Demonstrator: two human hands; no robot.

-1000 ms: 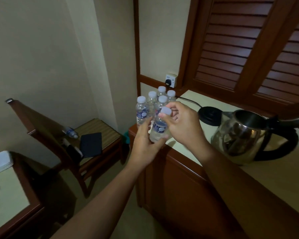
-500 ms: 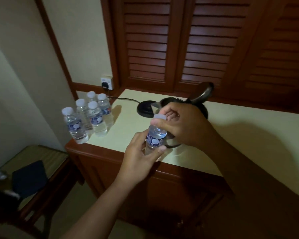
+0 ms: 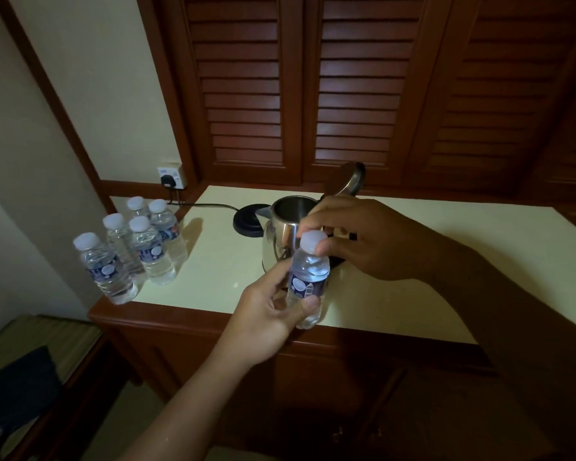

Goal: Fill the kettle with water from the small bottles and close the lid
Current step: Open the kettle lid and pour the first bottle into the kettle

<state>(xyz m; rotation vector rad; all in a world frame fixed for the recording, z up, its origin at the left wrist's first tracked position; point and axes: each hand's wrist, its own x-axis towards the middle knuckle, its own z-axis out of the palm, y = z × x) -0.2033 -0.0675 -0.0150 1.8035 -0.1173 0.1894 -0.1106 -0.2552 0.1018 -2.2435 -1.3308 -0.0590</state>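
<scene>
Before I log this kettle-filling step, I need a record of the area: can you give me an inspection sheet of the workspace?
Surface: cream counter top on a wooden cabinet, dimly lit.
Job's things: steel kettle, lid raised, beside its black base; held bottle, white cap still on; five more capped bottles standing at the counter's left corner.
Clutter: nothing seen.
Hands: left hand grips the held bottle's body; right hand pinches the cap.
Cables: black cord runs from the base to a plug in the wall socket.
Surroundings: louvred wooden shutters behind; chair with a dark item, lower left.
</scene>
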